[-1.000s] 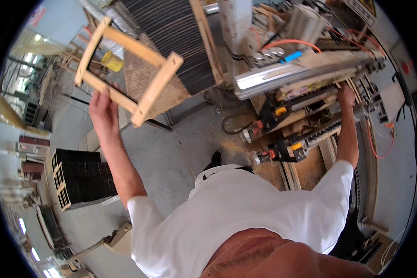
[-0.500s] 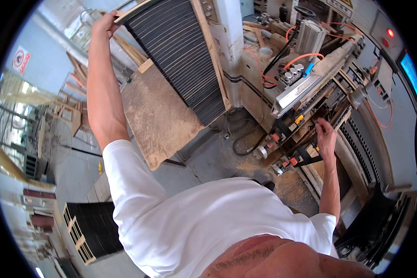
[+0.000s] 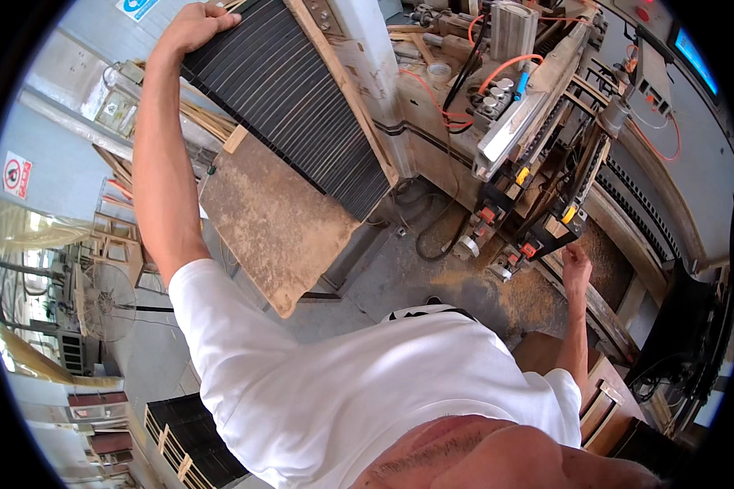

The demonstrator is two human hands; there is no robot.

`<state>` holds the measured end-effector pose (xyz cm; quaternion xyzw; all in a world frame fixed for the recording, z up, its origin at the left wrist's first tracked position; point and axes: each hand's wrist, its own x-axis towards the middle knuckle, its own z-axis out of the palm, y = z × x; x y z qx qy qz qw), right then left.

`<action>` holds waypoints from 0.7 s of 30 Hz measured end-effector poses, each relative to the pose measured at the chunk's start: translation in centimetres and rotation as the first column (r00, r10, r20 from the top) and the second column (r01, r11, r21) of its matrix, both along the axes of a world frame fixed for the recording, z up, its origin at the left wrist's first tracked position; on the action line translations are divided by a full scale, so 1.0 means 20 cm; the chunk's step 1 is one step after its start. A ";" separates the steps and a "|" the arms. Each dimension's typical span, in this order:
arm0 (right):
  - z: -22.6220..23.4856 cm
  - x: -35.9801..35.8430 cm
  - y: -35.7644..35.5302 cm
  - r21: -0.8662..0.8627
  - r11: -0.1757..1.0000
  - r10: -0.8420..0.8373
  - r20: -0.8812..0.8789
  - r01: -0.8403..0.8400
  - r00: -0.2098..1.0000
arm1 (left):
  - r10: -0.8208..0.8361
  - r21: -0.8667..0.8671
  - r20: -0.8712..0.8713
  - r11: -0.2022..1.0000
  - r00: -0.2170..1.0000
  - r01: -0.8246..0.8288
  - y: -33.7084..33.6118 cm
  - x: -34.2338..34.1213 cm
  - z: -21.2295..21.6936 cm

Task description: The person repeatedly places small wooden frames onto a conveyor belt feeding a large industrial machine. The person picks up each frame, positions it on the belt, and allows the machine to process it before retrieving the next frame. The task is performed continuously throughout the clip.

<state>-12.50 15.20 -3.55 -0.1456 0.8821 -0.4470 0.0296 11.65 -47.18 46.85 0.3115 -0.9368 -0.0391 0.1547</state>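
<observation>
Striped black stack (image 3: 289, 102): seems to sit on the dusty brown board table (image 3: 277, 224); likely stiff, heavy; hold its firm edge.
Left hand (image 3: 194, 29): at the stack's top; I can't tell if your fingers pinch it.
Right hand (image 3: 577, 270): near the black metal clamp (image 3: 551, 235); your fingers curl, grip unclear.

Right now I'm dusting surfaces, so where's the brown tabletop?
In the head view, left of centre, the brown tabletop shows alongside the ribbed black stack by the left hand.

Room over the floor (image 3: 377, 273) between table (image 3: 277, 224) and machine (image 3: 507, 132); obstacles: black stack (image 3: 302, 90), hose loop (image 3: 419, 246).
</observation>
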 end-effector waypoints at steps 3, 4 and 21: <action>0.00 0.08 0.02 0.027 1.000 0.010 0.074 -0.013 0.997 | 0.050 0.014 0.003 0.999 0.999 -0.050 -0.06 -0.03 -0.02; -0.04 0.10 0.06 0.029 1.000 0.004 0.065 -0.006 0.998 | 0.047 0.021 -0.024 0.999 0.999 -0.046 -0.08 -0.04 -0.02; -0.42 0.25 0.92 0.169 0.971 -0.178 0.020 0.172 0.984 | 0.035 -0.216 0.083 0.976 0.996 -0.016 0.03 -0.22 -0.05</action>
